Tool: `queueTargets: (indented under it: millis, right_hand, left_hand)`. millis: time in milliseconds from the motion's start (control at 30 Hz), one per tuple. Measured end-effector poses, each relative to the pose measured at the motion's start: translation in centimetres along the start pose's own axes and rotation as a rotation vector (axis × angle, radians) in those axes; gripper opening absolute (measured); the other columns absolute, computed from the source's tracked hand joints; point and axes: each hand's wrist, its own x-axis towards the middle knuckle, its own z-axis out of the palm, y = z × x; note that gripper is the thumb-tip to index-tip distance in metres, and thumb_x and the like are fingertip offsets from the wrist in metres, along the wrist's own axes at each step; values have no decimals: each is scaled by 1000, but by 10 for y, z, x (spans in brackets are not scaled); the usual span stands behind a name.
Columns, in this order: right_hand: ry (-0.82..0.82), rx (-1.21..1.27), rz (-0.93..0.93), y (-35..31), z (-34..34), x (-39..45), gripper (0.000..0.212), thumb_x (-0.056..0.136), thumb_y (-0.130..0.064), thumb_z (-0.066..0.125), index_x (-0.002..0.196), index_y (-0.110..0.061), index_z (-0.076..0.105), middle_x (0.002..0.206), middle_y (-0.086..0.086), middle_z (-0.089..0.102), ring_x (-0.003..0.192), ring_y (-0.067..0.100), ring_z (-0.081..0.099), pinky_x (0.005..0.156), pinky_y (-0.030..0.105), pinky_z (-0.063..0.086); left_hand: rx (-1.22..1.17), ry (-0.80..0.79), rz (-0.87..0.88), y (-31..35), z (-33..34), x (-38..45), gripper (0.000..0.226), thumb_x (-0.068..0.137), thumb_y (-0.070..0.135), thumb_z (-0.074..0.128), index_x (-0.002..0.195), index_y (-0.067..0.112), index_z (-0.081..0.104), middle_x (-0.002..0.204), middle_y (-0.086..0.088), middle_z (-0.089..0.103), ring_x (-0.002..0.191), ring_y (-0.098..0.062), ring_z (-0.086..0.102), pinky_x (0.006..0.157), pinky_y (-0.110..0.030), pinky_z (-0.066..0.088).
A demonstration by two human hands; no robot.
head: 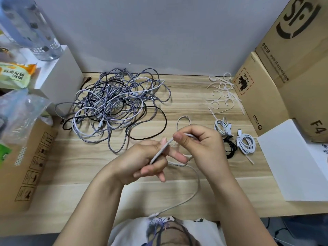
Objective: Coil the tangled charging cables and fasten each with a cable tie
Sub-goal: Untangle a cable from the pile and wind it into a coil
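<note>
The left hand [147, 157] and right hand [200, 141] each pinch a pale cable [160, 150] above mid-bench [177, 103], its straight stretch slanting up-right. Its tail seemingly trails toward the near edge; bare wood lies between the tangle [113, 103] and coiled cables [245, 142].

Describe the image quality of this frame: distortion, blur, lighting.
Head view: wide-angle distortion bows the desk edge and tilts the cardboard box; soft, even light with faint shadows under the tangled cables; the water bottle at the top-left corner is smeared; both hands look reasonably sharp.
</note>
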Motion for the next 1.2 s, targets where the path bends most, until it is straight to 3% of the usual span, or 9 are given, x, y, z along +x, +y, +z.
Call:
queueTargets:
  millis: [200,333,433,567,700,867,967,1067,1200]
  right_hand:
    - [-28,-64,-33,13,7,4,24,90,-20,58,67,-24,61,46,-16,47,46,-1,37,48,13,27]
    - [-163,-133,56,26,19,-3,30,94,-19,55,66,-26,59,44,-17,45,45,-2,41,48,10,29]
    - [-256,-240,124,31,23,-7,22,85,-42,53,69,-30,64,46,-17,46,48,-1,41,50,15,32]
    - [-294,-328,106,29,23,-9,27,79,-51,51,66,-32,65,55,9,53,55,21,44,57,38,38]
    - [-288,-489,24,23,18,-12,37,77,-44,53,73,-11,68,62,13,59,61,24,52,59,38,40]
    - [-242,-441,36,16,13,-13,20,71,-38,65,72,-19,71,61,-2,66,58,13,58,62,34,46]
    - [-230,-271,28,8,8,-12,13,73,-18,77,63,-14,69,54,4,66,51,13,56,57,34,48]
    - [-112,-206,10,4,5,-10,20,64,-16,85,57,-20,66,51,11,58,49,11,46,49,23,39]
    - [-12,-12,45,4,4,-5,21,68,-15,81,60,-16,62,52,16,48,49,12,44,48,17,36]
  left_hand:
    - [-661,-532,200,12,-2,-1,39,104,21,26,113,-8,50,46,0,28,33,-9,21,79,-28,48]
    - [-652,-188,397,29,2,-1,47,100,4,31,141,-11,15,65,-9,43,47,-14,35,96,-31,46]
    - [-448,232,485,25,6,10,52,83,2,47,131,-14,34,68,-2,64,47,-4,55,81,-27,56]
    - [-315,286,465,15,3,17,44,87,1,48,128,-1,31,103,-12,71,91,-22,70,90,-34,52]
    - [-57,389,323,5,2,19,57,99,4,35,148,11,6,105,-6,71,88,-17,70,79,-25,54]
    - [383,376,77,1,2,8,35,98,14,41,134,13,39,121,-10,64,99,-2,63,68,-6,43]
    - [456,228,10,4,5,4,46,101,32,34,87,-1,62,54,-2,65,43,-6,55,41,-13,34]
    - [390,107,-11,3,3,1,66,92,56,26,53,14,61,31,3,38,29,-8,31,42,-20,33]
    - [12,-190,-5,5,-2,-2,59,88,59,37,87,13,73,33,10,29,28,-4,16,45,-18,41]
